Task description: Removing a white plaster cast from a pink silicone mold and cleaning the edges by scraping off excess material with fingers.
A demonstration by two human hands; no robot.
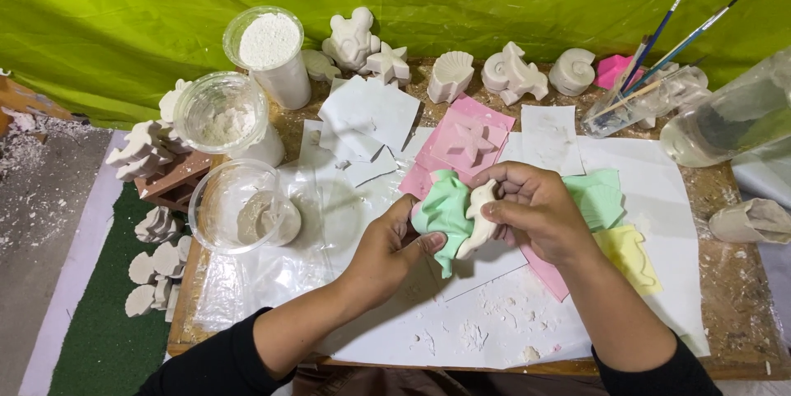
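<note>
While both of my hands meet above the middle of the table [741,281], I log the following. Left hand [387,252]: fingers curled under a soft green mould [441,210], thumb pressed on its lower edge. Right hand [535,210]: fingertips pinched on a white plaster figure [480,219] that sits partly in the green mould — the two are touching, held just above the white paper sheet [659,198].

Under and beside the hands: a pink mould [465,140] with a star shape, a second green mould [597,194] and a yellow mould [630,252], all lying flat.

Left side: a clear plastic bowl [239,206] with grey-white residue, a second clear bowl [221,112] behind it, and a tall cup of white powder [272,54].

Back row, against the green cloth [124,9]: white plaster casts — a star [389,62], a shell [451,74], a spiral shell [572,70].

Right rear: brushes [671,33] standing in a clear jar [651,99]; a clear bottle [729,120] beside it.
</note>
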